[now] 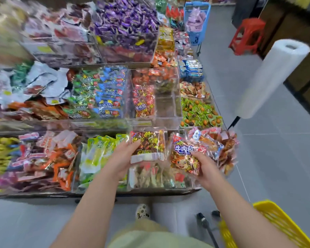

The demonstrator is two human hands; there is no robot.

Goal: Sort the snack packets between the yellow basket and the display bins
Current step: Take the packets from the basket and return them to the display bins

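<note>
**Shop Aisle: Two Snack Packets Held Over the Front Bins**

Grey floor tiles (268, 158) are running along the right of a tiered stand, where clear display bins (166, 111) are holding heaps of wrapped snacks in purple, blue, green and orange.

At the front row, the left hand (123, 158) is gripping a gold-and-brown packet (150, 144) by its left edge: the thumb is lying across the top face, while the other fingers are tucking underneath, out of sight. That packet is hovering over a front bin of mixed wrappers.

Just beside it, the right hand (207, 169) is holding a red-labelled packet (184, 156) printed with a cartoon cow. Its thumb is pressing on the front and the fingers are curling around the lower edge. This packet is hanging above the rightmost front bin; whether it is touching the red-and-white packets piled there, I cannot tell. The two held packets are sitting close but apart.

At the lower right corner, the yellow basket (276, 222) is showing beside the right forearm, its inside cut off from view. Further back, a white roll (274, 76) is slanting up on a black rod, a red stool (247, 34) is sitting on the floor, and a blue basket (197, 24) is holding pale purple packets.
</note>
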